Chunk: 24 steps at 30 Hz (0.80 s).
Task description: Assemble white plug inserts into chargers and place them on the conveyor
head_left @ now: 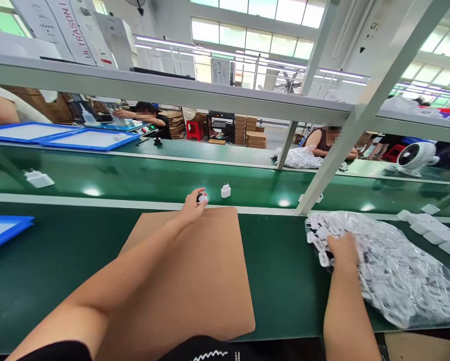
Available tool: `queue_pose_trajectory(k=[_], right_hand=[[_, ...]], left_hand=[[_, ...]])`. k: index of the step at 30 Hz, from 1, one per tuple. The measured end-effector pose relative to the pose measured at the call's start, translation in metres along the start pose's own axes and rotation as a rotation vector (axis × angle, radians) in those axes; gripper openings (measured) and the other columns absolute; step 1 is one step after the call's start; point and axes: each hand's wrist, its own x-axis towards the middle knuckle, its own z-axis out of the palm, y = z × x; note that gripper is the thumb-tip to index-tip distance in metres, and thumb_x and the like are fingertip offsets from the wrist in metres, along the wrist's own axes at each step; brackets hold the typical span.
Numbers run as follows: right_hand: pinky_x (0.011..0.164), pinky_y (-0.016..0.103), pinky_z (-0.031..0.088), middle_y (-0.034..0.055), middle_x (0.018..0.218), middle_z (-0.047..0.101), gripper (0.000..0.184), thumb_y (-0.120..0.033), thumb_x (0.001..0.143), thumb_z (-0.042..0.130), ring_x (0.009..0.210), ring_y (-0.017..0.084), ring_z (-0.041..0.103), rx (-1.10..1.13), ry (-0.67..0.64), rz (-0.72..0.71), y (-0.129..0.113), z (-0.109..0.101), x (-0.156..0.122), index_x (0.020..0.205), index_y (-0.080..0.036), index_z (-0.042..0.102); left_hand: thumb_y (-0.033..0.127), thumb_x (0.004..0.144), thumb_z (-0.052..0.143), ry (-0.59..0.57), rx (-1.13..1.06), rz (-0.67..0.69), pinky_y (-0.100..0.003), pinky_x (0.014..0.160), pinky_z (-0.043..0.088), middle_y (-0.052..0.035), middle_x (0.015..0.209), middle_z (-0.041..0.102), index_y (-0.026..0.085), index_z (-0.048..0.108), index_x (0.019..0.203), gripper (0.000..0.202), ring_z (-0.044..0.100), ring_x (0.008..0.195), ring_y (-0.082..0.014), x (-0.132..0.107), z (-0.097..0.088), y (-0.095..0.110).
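My left hand (193,207) reaches out over the far edge of the cardboard sheet (194,271). Its fingers are closed on a small white plug adapter (201,198) with a dark part beside it. Just to the right, on the green belt, stands another white plug adapter (226,190) with its pins up. At the right, my right hand (345,248) is at the mouth of a clear plastic bag (405,271) full of white plastic parts. The fingers there are curled among the parts; their tips and anything between them are hidden.
A metal post (333,145) rises between my hands, and a shelf beam (164,90) crosses above. White boxy pieces (435,231) lie beyond the bag. More adapters (39,178) sit on the belt at left. A blue-edged tray (6,231) is at far left. Co-workers sit across the line.
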Motion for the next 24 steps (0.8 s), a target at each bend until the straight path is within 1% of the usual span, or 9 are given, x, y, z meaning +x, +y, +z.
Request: queue_pose_trajectory(k=[3,7,10,13,14,16,19,21,24], right_hand=[[0.107,0.051,0.047,0.0309,0.143,0.054,0.066,-0.035,0.089,0.055,0.132,0.041,0.058,-0.022,-0.06,-0.108,-0.017,0.002,-0.021,0.147,-0.004,0.048],[0.103,0.042,0.049,0.0223,0.151,0.047,0.062,-0.038,0.089,0.057,0.122,0.035,0.064,-0.043,-0.127,-0.28,-0.03,0.012,-0.043,0.145,-0.013,0.051],[0.099,0.036,0.049,0.0177,0.149,0.05,0.058,-0.039,0.089,0.057,0.119,0.03,0.064,-0.033,-0.175,-0.412,-0.033,0.014,-0.051,0.142,-0.016,0.055],[0.097,0.038,0.049,0.014,0.146,0.054,0.055,-0.04,0.09,0.056,0.12,0.031,0.062,-0.096,-0.257,-0.52,-0.034,0.005,-0.057,0.141,-0.021,0.059],[0.097,0.04,0.048,0.0129,0.147,0.055,0.055,-0.041,0.09,0.056,0.121,0.033,0.061,-0.152,-0.258,-0.53,-0.036,0.0,-0.06,0.142,-0.024,0.059],[0.098,0.046,0.047,0.0122,0.148,0.055,0.055,-0.04,0.091,0.056,0.124,0.038,0.057,-0.279,-0.199,-0.549,-0.044,-0.007,-0.066,0.144,-0.027,0.06],[0.103,0.048,0.044,0.0116,0.143,0.061,0.048,-0.038,0.093,0.057,0.126,0.04,0.054,-0.349,-0.107,-0.713,-0.071,-0.005,-0.078,0.139,-0.026,0.066],[0.104,0.045,0.043,0.0118,0.135,0.067,0.043,-0.035,0.094,0.057,0.126,0.036,0.054,-0.289,-0.13,-0.824,-0.096,0.006,-0.087,0.134,-0.025,0.068],[0.1,0.042,0.046,0.0165,0.127,0.07,0.044,-0.024,0.087,0.064,0.123,0.035,0.058,-0.195,-0.196,-0.823,-0.134,0.033,-0.093,0.131,-0.017,0.068]], left_hand=[[0.035,0.088,0.057,-0.155,-0.062,0.018,-0.039,0.093,0.055,-0.0134,0.134,0.063,0.017,0.046,0.145,0.061,0.062,0.108,-0.0236,-0.036,0.012,0.018],[0.038,0.086,0.062,-0.346,-0.109,0.047,-0.04,0.093,0.055,-0.0113,0.134,0.064,0.021,0.047,0.145,0.062,0.063,0.106,-0.0235,-0.078,0.028,0.037],[0.038,0.087,0.062,-0.429,-0.137,0.047,-0.042,0.094,0.055,-0.0116,0.138,0.062,0.023,0.048,0.145,0.061,0.063,0.109,-0.0249,-0.099,0.036,0.042],[0.037,0.088,0.06,-0.473,-0.145,0.039,-0.045,0.097,0.055,-0.0127,0.14,0.061,0.022,0.048,0.145,0.06,0.063,0.115,-0.0275,-0.112,0.042,0.04],[0.036,0.089,0.059,-0.48,-0.139,0.043,-0.046,0.099,0.054,-0.0129,0.139,0.062,0.022,0.048,0.145,0.059,0.062,0.118,-0.0284,-0.115,0.044,0.038],[0.034,0.089,0.06,-0.462,-0.117,0.067,-0.05,0.108,0.05,-0.0127,0.139,0.062,0.022,0.048,0.145,0.059,0.059,0.125,-0.0296,-0.12,0.047,0.033],[0.037,0.082,0.071,-0.323,-0.077,0.127,-0.053,0.116,0.043,-0.0132,0.142,0.058,0.022,0.046,0.144,0.069,0.053,0.133,-0.0317,-0.126,0.052,0.025],[0.039,0.076,0.079,-0.228,-0.05,0.146,-0.053,0.113,0.045,-0.0139,0.14,0.057,0.021,0.051,0.138,0.071,0.052,0.131,-0.0331,-0.128,0.054,0.023],[0.036,0.082,0.073,-0.195,-0.021,0.149,-0.05,0.103,0.051,-0.0112,0.119,0.066,0.02,0.063,0.114,0.037,0.059,0.116,-0.0307,-0.128,0.053,0.024]])
